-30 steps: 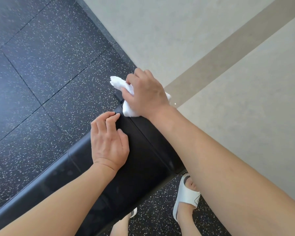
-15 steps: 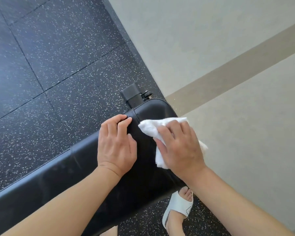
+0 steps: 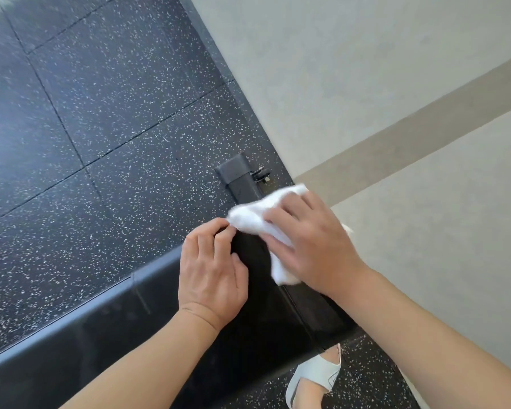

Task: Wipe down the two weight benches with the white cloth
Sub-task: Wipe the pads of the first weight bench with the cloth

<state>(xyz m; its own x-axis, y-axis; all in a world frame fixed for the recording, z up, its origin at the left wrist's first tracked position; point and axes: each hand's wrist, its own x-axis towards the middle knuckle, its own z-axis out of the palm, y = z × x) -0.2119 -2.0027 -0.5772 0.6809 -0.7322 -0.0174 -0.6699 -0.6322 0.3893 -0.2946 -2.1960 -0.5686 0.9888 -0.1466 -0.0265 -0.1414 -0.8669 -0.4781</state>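
A black padded weight bench (image 3: 115,326) runs from the lower left up to the middle of the head view. Its far end is covered by the white cloth (image 3: 252,218), which lies bunched on the pad. My right hand (image 3: 313,246) presses down on the cloth with fingers spread over it; the thumb is hidden. My left hand (image 3: 213,273) rests on the pad beside it, with bent fingertips at the pad's far edge touching the cloth's corner. Only this one bench is in view.
The bench's black metal frame tube (image 3: 236,175), with a bolt, sticks out past the pad's end. A light wall (image 3: 396,84) with a tan stripe stands close on the right. Black speckled rubber floor tiles (image 3: 101,143) spread to the left. A foot in a white sandal (image 3: 316,376) stands under the bench.
My right hand swept the cloth from the bench's end back along the pad, then out toward the end again. My left hand stayed on the pad.
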